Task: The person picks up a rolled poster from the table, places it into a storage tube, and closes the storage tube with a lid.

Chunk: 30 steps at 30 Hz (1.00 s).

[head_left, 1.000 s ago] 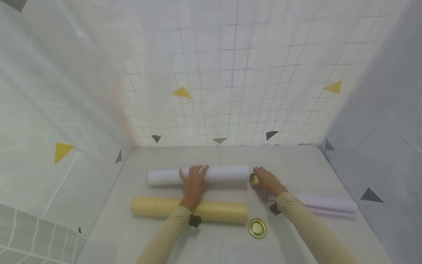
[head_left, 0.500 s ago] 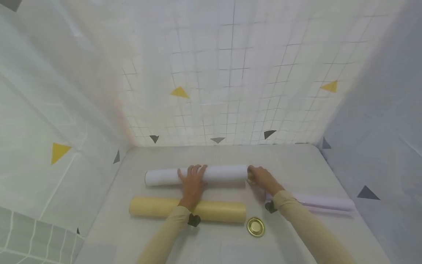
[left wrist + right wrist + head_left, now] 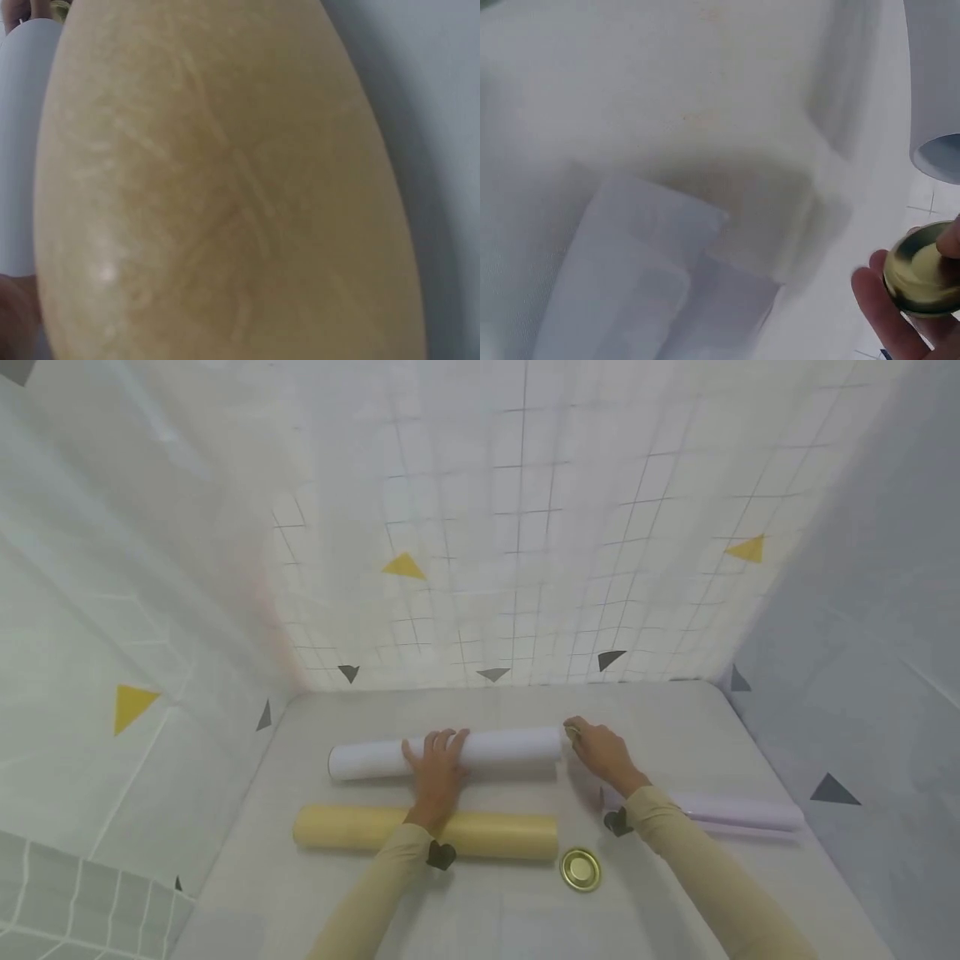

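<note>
A white cardboard tube lies across the far part of the table, its right end tipped slightly away. My left hand grips it near the middle, fingers spread over the top. Just off the tube's right end, my right hand pinches a round gold end cap. In the right wrist view the gold cap sits between thumb and fingers, apart from the open mouth of the white tube. A yellow tube lies under my left forearm and fills most of the left wrist view.
A second gold cap lies flat near the yellow tube's right end. A pale lilac roll rests at the right, partly beneath my right forearm. White sheet walls with grid lines and triangles enclose the table.
My right hand brought the cap left to the tube's end, then moved it slightly up and off. The white tube's right end has shifted a little away; my left hand stays on it.
</note>
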{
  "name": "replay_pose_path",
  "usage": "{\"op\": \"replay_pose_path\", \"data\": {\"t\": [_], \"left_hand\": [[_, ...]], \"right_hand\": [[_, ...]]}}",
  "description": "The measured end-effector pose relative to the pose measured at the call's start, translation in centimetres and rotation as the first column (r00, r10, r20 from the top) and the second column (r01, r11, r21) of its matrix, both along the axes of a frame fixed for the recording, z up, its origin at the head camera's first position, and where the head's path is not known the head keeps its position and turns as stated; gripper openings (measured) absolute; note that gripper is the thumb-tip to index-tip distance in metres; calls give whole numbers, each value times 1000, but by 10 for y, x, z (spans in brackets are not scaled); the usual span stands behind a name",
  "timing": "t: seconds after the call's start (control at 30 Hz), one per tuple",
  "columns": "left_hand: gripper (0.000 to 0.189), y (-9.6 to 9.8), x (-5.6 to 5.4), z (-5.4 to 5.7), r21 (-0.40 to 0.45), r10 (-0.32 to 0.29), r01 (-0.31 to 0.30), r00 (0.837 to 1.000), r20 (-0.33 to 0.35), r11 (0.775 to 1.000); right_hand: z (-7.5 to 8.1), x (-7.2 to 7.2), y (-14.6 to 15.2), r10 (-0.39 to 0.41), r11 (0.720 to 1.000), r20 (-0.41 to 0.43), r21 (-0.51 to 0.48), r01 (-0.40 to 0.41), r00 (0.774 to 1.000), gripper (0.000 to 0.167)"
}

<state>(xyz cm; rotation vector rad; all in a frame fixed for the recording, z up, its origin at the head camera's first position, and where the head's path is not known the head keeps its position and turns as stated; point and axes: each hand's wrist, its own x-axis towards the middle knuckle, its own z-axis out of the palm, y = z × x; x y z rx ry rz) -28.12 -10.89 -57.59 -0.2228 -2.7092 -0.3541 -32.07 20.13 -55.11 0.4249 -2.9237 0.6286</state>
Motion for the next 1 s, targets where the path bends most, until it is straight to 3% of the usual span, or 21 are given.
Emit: {"op": "replay_pose_path", "data": {"t": [0.13,0.33,0.47,0.63,0.8,1.0], "left_hand": [[77,0,-2,0,3,-2,2,1000,6,1000],[79,-1,-6,-2,28,9,-9,1000,-5,1000],[77,0,-4,-2,44,2,-2,1000,-15,999],[77,1,-1,1,26,8,-7,1000,-24,1000],[76,2,1,4,17,12,-11,1000,-21,1000],[77,1,-1,-3,-4,10,-10,1000,-13,1000]], "right_hand": [[3,-2,-1,-23,999,2,-30,23,1000,37],[3,-5,-5,34,988,6,-153,-32,999,39],[2,-4,-7,48,959,63,-281,-28,997,35],[4,-2,-11,68,902,190,-431,21,979,41],[2,-3,-14,91,879,240,-475,35,966,47],[2,0,-17,103,865,285,-499,56,953,51]]}}
